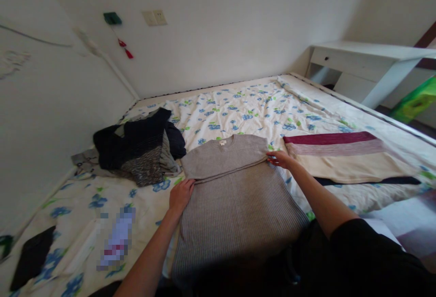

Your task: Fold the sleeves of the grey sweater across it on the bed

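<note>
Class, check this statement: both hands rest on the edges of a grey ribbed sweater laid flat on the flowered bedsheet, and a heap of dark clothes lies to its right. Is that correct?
Not quite. In the head view the heap of dark clothes lies to the left of the grey ribbed sweater, not its right. The left hand and right hand do rest on its edges, on the flowered bedsheet.

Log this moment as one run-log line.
left hand: flat on grey sweater left edge | right hand: on its right edge | sleeves folded across chest | dark clothes pile left | striped garment right
</note>
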A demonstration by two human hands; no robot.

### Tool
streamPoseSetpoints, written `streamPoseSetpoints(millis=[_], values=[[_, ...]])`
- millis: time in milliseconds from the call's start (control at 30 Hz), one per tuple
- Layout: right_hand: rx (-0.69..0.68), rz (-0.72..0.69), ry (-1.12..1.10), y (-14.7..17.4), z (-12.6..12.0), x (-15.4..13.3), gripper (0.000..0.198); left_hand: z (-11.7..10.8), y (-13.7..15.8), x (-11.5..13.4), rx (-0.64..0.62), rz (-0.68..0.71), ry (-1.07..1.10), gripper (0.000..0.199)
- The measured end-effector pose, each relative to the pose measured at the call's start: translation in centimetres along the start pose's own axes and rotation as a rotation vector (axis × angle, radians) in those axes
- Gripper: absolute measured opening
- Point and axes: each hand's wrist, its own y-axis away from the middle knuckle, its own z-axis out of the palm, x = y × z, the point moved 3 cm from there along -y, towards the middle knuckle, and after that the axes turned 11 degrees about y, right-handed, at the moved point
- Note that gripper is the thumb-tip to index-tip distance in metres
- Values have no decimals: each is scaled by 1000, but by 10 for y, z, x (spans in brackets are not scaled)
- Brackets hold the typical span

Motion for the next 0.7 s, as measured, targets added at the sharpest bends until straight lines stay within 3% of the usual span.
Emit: streamPoseSetpoints(millis=[267,433,533,700], values=[[7,29,-31,6,0,-3,17,-13,-1,-12,169,-128,-57,36],[59,16,15,3,-4,-2,15,-5,5,-8,102,-216,-160,40],[48,3,195,0,-4,1,11,5,11,-3,76,-222,-107,38],[167,-151,708,-4,-7,2,16,15,19,-8,176,-209,69,37]])
